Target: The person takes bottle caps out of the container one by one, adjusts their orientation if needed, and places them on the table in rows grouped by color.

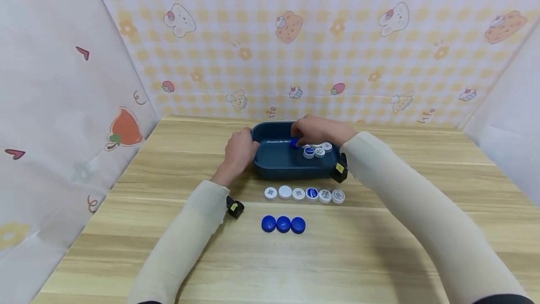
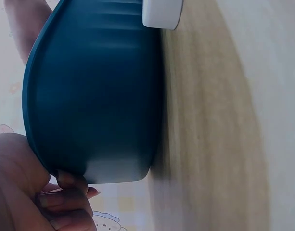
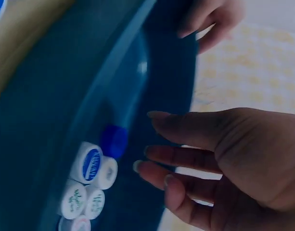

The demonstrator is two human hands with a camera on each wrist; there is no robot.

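Note:
A dark blue plastic tub [image 1: 295, 172] stands on the table. My left hand [image 1: 240, 149] grips its left end, thumb over the rim; in the left wrist view its fingers [image 2: 68, 199] curl against the outer wall. Over the tub's inside, my right hand [image 1: 321, 130] reaches in from the right. Its thumb and fingers are apart in the right wrist view, with nothing between them. Close to the fingertips lies a blue bottle cap [image 3: 114, 142], beside several white caps [image 3: 94, 202] on the tub floor. One white cap [image 1: 309, 152] has a blue printed top.
Before the tub runs a row of several white caps [image 1: 285, 192], one with a blue print [image 1: 312, 194]. Nearer to me sit three blue caps [image 1: 283, 224] side by side. Behind the wooden table [image 1: 202, 154] rises a checked backdrop [image 1: 261, 74].

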